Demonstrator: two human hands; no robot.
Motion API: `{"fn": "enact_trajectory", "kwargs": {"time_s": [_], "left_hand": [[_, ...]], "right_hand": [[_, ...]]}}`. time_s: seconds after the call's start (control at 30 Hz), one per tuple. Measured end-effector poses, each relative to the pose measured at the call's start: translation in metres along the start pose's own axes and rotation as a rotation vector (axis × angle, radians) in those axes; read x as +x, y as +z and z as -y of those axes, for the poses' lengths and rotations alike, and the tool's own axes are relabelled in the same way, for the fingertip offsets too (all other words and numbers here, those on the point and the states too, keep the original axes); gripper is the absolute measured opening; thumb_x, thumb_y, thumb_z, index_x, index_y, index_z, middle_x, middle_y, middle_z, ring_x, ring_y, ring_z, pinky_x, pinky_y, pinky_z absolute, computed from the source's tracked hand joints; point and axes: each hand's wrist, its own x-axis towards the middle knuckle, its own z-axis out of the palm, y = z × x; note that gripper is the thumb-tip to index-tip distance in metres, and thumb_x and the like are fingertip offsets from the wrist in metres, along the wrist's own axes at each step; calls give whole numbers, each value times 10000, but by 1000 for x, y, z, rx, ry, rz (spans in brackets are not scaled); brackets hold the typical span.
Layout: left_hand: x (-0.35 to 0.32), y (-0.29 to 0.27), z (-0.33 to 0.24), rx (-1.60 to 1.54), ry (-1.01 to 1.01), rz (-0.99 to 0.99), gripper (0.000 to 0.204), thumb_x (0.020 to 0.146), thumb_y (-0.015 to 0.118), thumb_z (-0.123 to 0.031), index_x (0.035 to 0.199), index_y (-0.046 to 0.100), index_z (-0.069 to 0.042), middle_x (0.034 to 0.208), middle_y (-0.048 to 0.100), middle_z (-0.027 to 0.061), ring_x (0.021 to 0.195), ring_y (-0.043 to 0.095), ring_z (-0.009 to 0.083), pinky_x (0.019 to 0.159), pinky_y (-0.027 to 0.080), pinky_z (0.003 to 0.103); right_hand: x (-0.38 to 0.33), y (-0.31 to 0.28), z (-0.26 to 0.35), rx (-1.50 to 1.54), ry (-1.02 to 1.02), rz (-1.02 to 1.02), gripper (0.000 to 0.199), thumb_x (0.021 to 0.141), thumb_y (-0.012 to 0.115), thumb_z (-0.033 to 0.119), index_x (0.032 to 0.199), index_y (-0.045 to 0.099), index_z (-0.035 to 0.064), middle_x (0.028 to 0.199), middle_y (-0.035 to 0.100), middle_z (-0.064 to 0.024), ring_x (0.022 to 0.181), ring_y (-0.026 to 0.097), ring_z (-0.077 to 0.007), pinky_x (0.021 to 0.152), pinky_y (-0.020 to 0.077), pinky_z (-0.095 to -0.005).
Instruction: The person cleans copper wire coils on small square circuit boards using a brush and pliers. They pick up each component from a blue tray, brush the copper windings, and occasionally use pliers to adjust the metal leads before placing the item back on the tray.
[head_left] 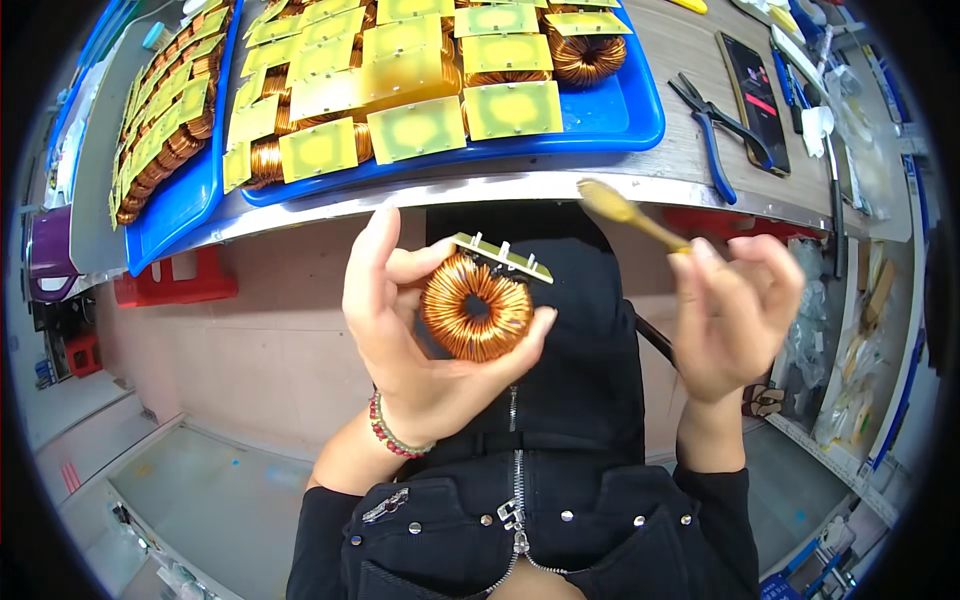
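My left hand (400,320) is closed round a toroidal copper coil (452,335), gripping it between thumb and fingers in front of my lap. A small green circuit board (505,260) with short metal pins sits on the coil's top, tilted down to the right. In my right hand (735,310), the thumb and fingertips pinch a slim yellowish tool (620,208) with a broader, rounded far end. That tool points up and left, apart from the coil; whether it is a brush or a spatula I cannot tell.
Ahead on the bench, a blue tray (600,135) holds rows of similar coils with yellow boards; a second blue tray (175,225) stands left. Pliers (715,135) and a phone (755,100) lie at the right. A purple mug (50,250) is far left, near a red stool (185,285).
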Motion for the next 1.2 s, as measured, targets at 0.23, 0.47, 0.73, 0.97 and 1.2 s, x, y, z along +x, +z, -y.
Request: {"fn": "enact_trajectory", "kwargs": {"time_s": [0.23,0.47,0.73,0.97,1.2], "left_hand": [[7,5,-10,-648,-333,-9,902,583,801,-27,1282,231,7,968,483,99,867,547,133,748,496,246],[2,-3,-2,-812,-489,-25,752,640,752,-1,1239,298,-14,974,508,98,881,553,149,778,478,257],[3,0,-9,-947,-582,79,699,846,507,-466,1325,239,-34,1112,508,203,916,605,327,757,538,398],[5,1,-8,-1630,-838,25,588,943,192,-463,1396,157,-91,1200,429,262,995,532,369,835,467,399],[0,5,4,-1924,-860,157,581,945,221,-470,1403,152,-120,1063,556,242,882,602,278,720,507,306]], "right_hand": [[-22,-14,18,223,-21,109,343,634,743,16,950,645,106,965,442,-97,726,507,-172,565,427,-235],[-46,-4,-15,185,146,105,181,695,679,-58,864,636,-11,975,477,-129,561,474,-93,517,385,-216],[-44,-6,-16,236,180,59,188,716,668,-52,894,627,-6,997,459,-122,617,487,-97,569,400,-209],[-43,-7,-20,262,167,24,196,720,666,-53,904,627,4,998,455,-113,630,483,-92,547,397,-185],[-38,-6,-18,290,171,-1,192,723,665,-50,904,629,3,999,453,-113,638,486,-86,542,403,-176]]}}
